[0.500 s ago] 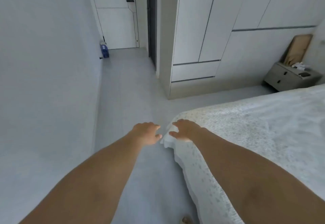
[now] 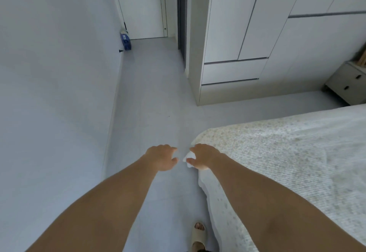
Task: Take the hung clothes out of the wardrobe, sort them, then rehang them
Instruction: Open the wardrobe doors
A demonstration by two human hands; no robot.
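Both my arms reach forward over the floor beside a bed. My right hand (image 2: 202, 156) is at the corner of the bed's white patterned cover (image 2: 277, 152), its thumb and fingers pinching a small fold of the white fabric (image 2: 188, 157). My left hand (image 2: 163, 156) hovers just left of it, fingers apart and curled, holding nothing. The white wardrobe (image 2: 247, 24) stands ahead on the right with its doors closed. No hung clothes show in this view.
A grey floor corridor (image 2: 150, 97) runs ahead between the left wall and the wardrobe to a white door (image 2: 141, 12). A blue box (image 2: 125, 40) sits by the wall. A bedside cabinet (image 2: 348, 85) stands at far right. My sandalled foot (image 2: 198, 236) is below.
The view has tilted down, so the dark garment above the wardrobe's edge is out of frame. My hands have barely shifted; my foot now shows at the bottom.
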